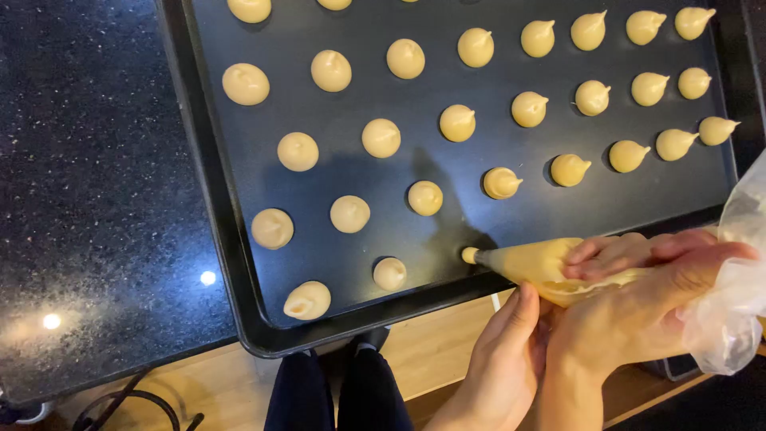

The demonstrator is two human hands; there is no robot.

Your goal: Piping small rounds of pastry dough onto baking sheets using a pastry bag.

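Over matte black tray (215, 175), both hands' grip on soft conical piping bag (531, 267)

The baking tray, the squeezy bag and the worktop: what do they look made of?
Baking tray: probably dark-coated metal, matte with a thin raised rim. Piping bag: clear thin plastic film, crinkled and glossy, pale dough showing through. Worktop: polished black speckled stone or a look-alike; it mirrors ceiling lights.

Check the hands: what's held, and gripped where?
Both hold one piping bag of pale batter. Right hand wraps its filled middle, below the loose plastic top; left hand supports it from underneath, near the nozzle end.
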